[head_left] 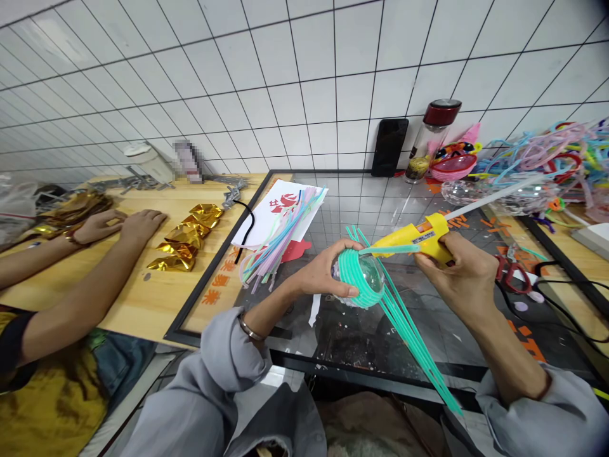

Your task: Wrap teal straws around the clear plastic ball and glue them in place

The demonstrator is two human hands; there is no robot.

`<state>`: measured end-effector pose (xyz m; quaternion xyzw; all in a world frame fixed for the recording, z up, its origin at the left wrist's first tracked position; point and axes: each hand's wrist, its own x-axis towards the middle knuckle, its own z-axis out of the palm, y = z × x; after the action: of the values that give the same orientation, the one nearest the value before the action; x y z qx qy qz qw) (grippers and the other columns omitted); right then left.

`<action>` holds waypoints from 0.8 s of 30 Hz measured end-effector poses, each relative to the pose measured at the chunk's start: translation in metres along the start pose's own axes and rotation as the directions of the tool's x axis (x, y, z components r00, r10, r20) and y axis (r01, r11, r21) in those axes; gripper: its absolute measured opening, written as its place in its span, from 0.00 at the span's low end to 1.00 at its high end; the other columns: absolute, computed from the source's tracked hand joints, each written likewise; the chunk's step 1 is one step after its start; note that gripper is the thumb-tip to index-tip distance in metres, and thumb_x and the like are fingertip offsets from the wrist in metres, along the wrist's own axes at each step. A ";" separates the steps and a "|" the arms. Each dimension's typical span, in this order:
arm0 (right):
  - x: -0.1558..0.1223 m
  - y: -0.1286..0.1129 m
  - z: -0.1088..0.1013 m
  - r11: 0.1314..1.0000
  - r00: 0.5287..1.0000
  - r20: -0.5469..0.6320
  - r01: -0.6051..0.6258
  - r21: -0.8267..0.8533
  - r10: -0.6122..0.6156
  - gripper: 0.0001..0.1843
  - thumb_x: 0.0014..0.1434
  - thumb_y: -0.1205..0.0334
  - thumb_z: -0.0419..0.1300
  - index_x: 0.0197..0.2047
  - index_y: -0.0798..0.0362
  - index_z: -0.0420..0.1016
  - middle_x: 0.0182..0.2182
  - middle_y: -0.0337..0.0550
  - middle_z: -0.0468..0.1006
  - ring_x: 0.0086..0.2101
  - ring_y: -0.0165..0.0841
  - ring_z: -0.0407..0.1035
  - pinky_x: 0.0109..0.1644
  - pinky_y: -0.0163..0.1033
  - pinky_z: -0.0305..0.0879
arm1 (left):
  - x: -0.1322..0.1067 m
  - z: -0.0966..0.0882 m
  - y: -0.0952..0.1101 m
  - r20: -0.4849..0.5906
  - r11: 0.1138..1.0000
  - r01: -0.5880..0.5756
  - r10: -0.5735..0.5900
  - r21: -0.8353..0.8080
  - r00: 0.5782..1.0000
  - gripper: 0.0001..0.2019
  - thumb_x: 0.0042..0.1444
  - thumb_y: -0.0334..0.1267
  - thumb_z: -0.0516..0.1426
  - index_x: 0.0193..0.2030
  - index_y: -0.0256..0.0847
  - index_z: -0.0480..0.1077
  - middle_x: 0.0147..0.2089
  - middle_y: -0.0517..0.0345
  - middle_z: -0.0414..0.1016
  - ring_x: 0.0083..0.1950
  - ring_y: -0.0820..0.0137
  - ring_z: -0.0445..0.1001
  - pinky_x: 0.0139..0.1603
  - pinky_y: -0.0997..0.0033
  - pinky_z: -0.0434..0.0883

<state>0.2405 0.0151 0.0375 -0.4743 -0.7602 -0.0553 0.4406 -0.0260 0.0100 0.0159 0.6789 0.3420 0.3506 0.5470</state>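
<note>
- my left hand (328, 270) is clamped round the ball (375, 270), over the near part of the table (342, 343)
- my right hand (464, 270) grips the glue gun (404, 238), tip near the ball's far side
- green strips (417, 346) wrap the ball, trailing near and right
- scissors (518, 279) lie farther right

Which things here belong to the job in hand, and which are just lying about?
In the job:
Green strips
Clear ball, in the left hand
Yellow glue gun, in the right hand

Apparently lying about:
Black phone
Red-lidded bottle
Scissors
</note>
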 end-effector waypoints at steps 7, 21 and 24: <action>0.000 -0.001 -0.001 1.000 1.000 0.019 -0.015 0.015 0.015 0.15 0.56 0.56 0.61 0.26 0.47 0.57 0.20 0.34 0.63 0.20 0.30 0.58 0.25 0.38 0.50 | 0.000 0.000 -0.001 0.008 1.000 -0.006 0.006 -0.005 1.000 0.36 0.35 0.45 0.72 0.53 0.43 0.65 0.53 0.53 0.67 0.49 0.63 0.68 0.50 0.66 0.66; 0.000 0.002 -0.001 0.998 0.998 0.010 0.063 0.020 -0.063 0.16 0.57 0.59 0.61 0.25 0.48 0.56 0.20 0.32 0.60 0.19 0.27 0.56 0.24 0.36 0.50 | 0.000 -0.001 -0.002 0.010 1.000 0.004 -0.004 0.011 1.000 0.37 0.36 0.46 0.72 0.54 0.42 0.65 0.52 0.53 0.68 0.48 0.63 0.69 0.47 0.67 0.67; 0.001 0.001 -0.001 0.998 0.998 0.011 0.057 0.008 -0.058 0.16 0.57 0.59 0.61 0.25 0.48 0.56 0.20 0.33 0.61 0.19 0.27 0.57 0.24 0.36 0.50 | 0.000 -0.001 -0.003 0.011 1.000 0.000 0.000 0.011 1.000 0.37 0.36 0.46 0.72 0.54 0.42 0.65 0.52 0.53 0.68 0.48 0.63 0.68 0.48 0.67 0.67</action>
<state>0.2416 0.0158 0.0383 -0.4508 -0.7761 -0.0625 0.4365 -0.0270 0.0111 0.0131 0.6836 0.3409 0.3451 0.5453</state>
